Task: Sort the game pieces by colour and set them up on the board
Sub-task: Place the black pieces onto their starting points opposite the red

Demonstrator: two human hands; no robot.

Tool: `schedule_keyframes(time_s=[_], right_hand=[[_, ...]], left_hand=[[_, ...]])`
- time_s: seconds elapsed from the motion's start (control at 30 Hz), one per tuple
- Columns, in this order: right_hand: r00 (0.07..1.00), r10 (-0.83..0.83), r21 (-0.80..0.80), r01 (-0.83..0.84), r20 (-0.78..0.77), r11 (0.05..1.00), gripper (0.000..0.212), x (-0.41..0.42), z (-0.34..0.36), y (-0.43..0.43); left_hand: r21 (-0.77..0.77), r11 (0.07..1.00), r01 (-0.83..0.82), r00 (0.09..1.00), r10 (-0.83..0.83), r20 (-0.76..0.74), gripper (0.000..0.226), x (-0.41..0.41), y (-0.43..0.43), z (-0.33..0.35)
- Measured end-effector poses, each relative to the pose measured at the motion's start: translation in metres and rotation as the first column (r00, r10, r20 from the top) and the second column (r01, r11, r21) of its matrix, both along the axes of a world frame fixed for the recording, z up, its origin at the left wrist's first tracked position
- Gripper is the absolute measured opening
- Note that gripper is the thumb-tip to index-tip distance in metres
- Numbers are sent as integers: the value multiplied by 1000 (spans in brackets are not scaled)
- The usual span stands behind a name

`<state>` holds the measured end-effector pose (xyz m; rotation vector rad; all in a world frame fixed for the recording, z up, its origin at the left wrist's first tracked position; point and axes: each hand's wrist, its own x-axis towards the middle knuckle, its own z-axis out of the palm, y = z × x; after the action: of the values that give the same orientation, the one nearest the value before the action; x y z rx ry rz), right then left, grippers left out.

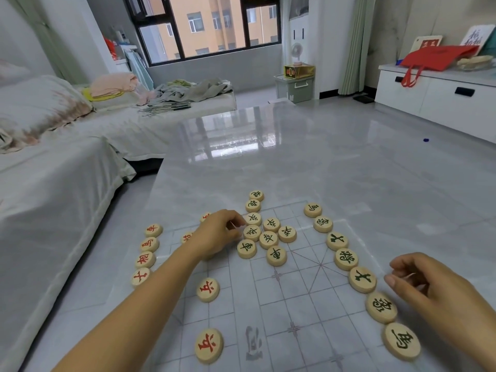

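Dark-lettered pieces (268, 238) cluster far-centre on the board (295, 299): probably light, rigid, smooth discs; pinch at the rim. Left hand (218, 232) grip curls against the cluster, hold indeterminate. Right hand (429, 288) grip is loosely curled and empty, beside the right row (362, 279).

A bed (67, 183) in white sheets runs along the left, with a pillow (35, 108) and folded clothes (112, 85) on it. A small fan (297, 53) stands near the window (204, 25). A red bag (434, 59) lies on the white cabinet (434, 95).

Glossy grey table (295, 157) carries a clear xiangqi board sheet (281, 299). Wooden red-marked pieces (208, 289) and dark-marked pieces (362, 279) lie on and beside it.
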<state>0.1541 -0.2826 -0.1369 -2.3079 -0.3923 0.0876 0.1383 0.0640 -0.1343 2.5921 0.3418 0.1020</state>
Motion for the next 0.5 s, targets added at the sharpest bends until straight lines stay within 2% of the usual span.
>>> schedule_keyframes(time_s=[0.2, 0.3, 0.4, 0.5], right_hand=[[1000, -10, -10, 10, 20, 1000, 14, 3, 1, 3], [999, -12, -33, 13, 30, 999, 13, 3, 0, 4], [999, -15, -24, 16, 29, 1000, 14, 3, 1, 4], [999, -19, -14, 20, 40, 1000, 15, 2, 1, 3]], left_hand=[[-83, 996, -9, 1000, 11, 18, 17, -13, -1, 6], [-130, 991, 10, 998, -17, -54, 25, -17, -8, 8], [-99, 994, 38, 990, -51, -133, 37, -20, -17, 2], [-88, 996, 29, 993, -39, -107, 35, -25, -22, -1]])
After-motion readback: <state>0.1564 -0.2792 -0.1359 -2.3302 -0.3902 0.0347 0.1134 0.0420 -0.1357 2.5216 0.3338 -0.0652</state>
